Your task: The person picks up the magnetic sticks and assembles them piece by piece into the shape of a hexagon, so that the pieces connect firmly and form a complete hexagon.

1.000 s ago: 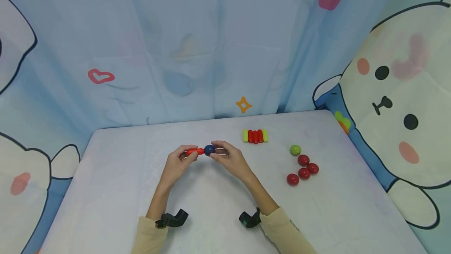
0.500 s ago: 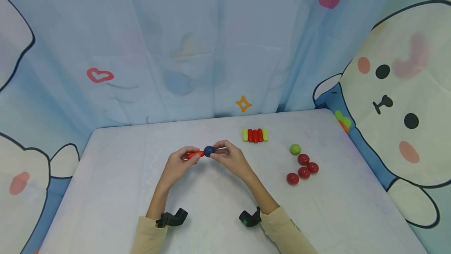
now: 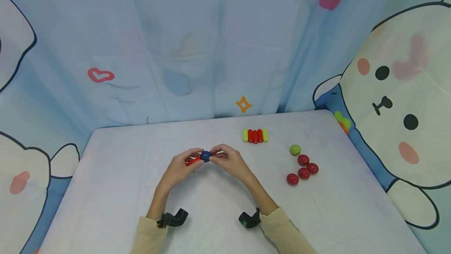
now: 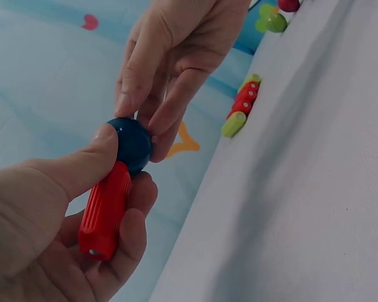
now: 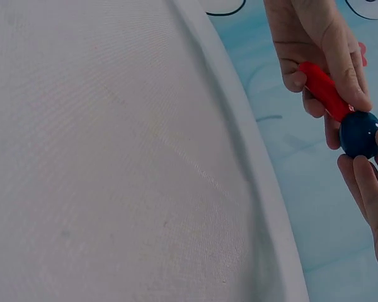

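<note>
Red rod [image 4: 105,211] partly hidden, left fingers [image 4: 133,234] clasping it, right fingers [image 4: 177,99] pinching blue ball [image 4: 134,146]

this looks like a curtained booth: cartoon-printed drapes [image 3: 169,15] hang around a white-covered table [image 3: 116,191].

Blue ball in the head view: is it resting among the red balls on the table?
No, the blue ball is held between the left hand and the right hand, away from the red balls.
</note>
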Tool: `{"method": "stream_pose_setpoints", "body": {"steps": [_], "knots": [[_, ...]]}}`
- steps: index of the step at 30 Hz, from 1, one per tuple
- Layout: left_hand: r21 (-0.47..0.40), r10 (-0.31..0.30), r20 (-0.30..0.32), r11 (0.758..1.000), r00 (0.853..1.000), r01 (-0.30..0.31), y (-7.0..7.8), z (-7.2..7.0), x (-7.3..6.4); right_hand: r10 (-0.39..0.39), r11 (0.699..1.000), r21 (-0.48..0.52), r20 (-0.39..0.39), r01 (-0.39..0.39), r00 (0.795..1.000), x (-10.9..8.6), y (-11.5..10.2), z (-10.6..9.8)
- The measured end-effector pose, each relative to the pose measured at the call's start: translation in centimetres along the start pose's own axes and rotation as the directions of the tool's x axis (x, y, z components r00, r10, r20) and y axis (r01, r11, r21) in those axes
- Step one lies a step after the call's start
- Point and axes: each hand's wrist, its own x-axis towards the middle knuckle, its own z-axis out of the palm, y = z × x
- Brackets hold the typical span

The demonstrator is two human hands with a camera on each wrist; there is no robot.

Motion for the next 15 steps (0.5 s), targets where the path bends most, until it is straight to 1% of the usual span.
{"method": "stream_pose_setpoints", "body": {"steps": [4,10,15], "knots": [[0.035,0.017,0.007,0.999,1.0,-0.017,-0.01,0.11,-0.03,-0.009,1.0,-0.005,-0.001,0.009,1.0,-0.03,0.16,0.09],[0.047,0.041,0.02,0.998,0.999,-0.042,-0.06,0.14,-0.08,-0.017,1.0,-0.012,0.003,0.017,1.0,0.0,0.49,0.15],[0.077,0.054,0.036,0.995,0.998,-0.057,-0.15,0.0,-0.05,0.0,0.997,-0.072,0.001,0.0,1.0,0.0,0.3,-0.42]]}}
